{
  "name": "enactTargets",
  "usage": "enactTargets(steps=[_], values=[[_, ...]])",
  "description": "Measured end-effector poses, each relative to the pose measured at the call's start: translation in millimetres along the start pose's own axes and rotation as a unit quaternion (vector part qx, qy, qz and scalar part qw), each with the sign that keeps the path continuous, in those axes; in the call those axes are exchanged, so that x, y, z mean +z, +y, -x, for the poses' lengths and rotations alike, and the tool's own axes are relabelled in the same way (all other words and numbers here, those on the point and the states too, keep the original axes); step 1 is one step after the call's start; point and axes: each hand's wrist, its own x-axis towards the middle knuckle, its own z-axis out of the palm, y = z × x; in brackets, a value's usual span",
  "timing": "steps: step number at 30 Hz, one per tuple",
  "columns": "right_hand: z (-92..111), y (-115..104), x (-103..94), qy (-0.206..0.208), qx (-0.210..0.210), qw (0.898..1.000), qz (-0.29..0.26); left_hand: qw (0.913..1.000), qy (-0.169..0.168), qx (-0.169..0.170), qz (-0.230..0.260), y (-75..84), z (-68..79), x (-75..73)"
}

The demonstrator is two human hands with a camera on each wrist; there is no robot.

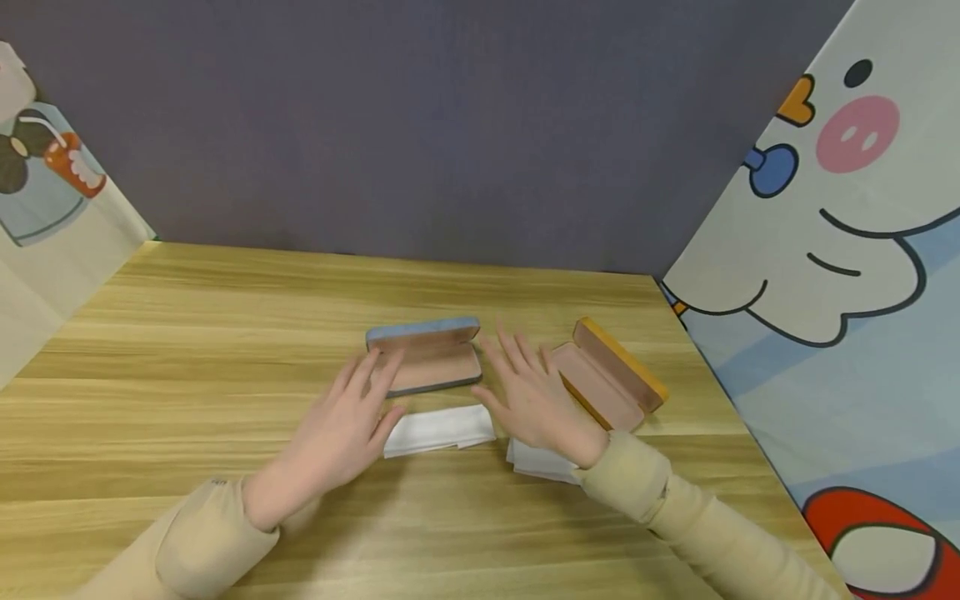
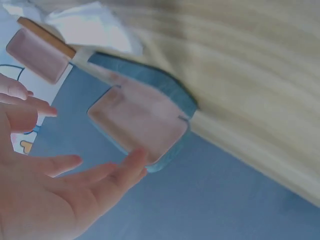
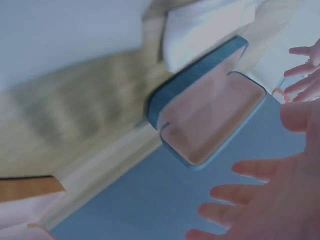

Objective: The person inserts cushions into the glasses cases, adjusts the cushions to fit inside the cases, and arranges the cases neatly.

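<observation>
A blue eyeglass case (image 1: 435, 369) lies opened on the table, its pinkish lining bare. To its right an orange-yellow eyeglass case (image 1: 600, 387), also opened, sits at an angle. In front of the blue case is a folded white cloth (image 1: 442, 428); a second white cloth (image 1: 542, 463) is partly covered by the right forearm. My left hand (image 1: 333, 429) is nearest the blue case's left end, fingers spread and holding nothing. Between the two cases my right hand (image 1: 542, 408) extends with fingers apart, also holding nothing. Both wrist views show the blue case beyond the fingers.
The wood-grain table (image 1: 187, 375) ends at a dark grey back panel (image 1: 412, 133). Cartoon-printed sheets stand at the left (image 1: 45, 242) and right (image 1: 787, 275) sides.
</observation>
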Motion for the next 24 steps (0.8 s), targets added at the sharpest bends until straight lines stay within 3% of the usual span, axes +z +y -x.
enactTargets(steps=[4,11,18,24], values=[[3.6,3.9,7.4,-0.007,0.006,1.000,-0.009,1.0000,-0.001,-0.004,-0.006,-2.2,6.8,5.0],[6.5,10.6,21.8,-0.029,0.011,0.999,-0.014,0.9990,-0.037,-0.016,-0.022,-5.7,13.7,10.8],[6.3,13.6,33.0,-0.039,-0.003,0.999,0.005,0.9985,-0.041,-0.018,-0.031,-10.7,13.5,19.2],[5.0,14.1,39.6,-0.066,0.009,0.997,0.028,0.9980,-0.054,-0.018,-0.029,-15.4,11.5,28.3]])
